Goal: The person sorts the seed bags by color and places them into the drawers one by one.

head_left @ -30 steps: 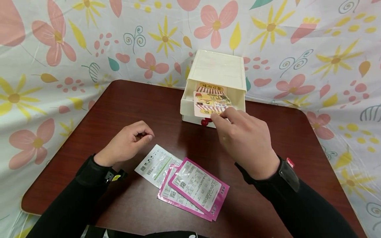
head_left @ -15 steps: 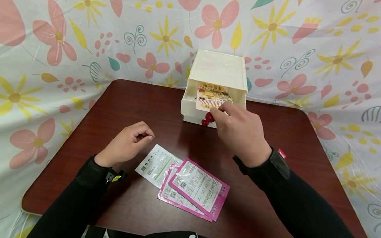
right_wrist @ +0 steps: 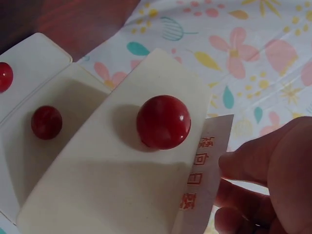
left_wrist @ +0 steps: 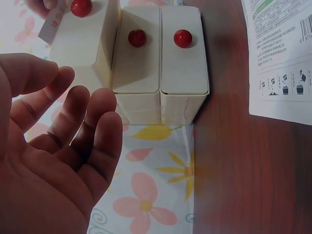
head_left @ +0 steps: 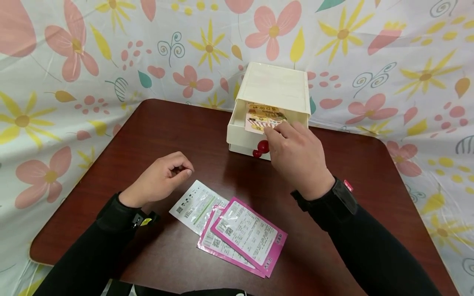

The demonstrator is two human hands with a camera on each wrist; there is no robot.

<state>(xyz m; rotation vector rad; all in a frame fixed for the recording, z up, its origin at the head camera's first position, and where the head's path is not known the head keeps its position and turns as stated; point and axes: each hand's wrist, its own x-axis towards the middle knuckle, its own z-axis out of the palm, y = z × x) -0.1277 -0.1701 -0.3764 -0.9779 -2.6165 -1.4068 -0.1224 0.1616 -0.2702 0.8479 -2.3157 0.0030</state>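
Note:
Above the pulled-out top drawer (head_left: pixel 240 135) of a cream drawer box (head_left: pixel 273 84), my right hand (head_left: pixel 296 160) pinches a printed seed packet (right_wrist: pixel 211 161) between thumb and fingers. The packet has pink-and-white stripes and orange lettering, and its lower end is at the drawer's front rim. A second printed surface (head_left: pixel 268 110) shows behind it inside the drawer. A round red knob (right_wrist: pixel 164 122) sits on the drawer front beside the packet. My left hand (head_left: pixel 161 179) is at the left, fingers loosely curled with nothing in them; the left wrist view shows its bare palm (left_wrist: pixel 44 180).
A white packet (head_left: pixel 196 205) and overlapping pink-edged packets (head_left: pixel 249 234) lie on the dark wooden table (head_left: pixel 177 127) in front. Two lower drawers (left_wrist: pixel 137 58) with red knobs are closed. A flower-print sheet (head_left: pixel 207 24) hangs behind the table.
My right hand has moved forward and slightly left, lowering the seed packet toward the inside of the drawer, so the red knobs now show more. The left hand has stayed in place.

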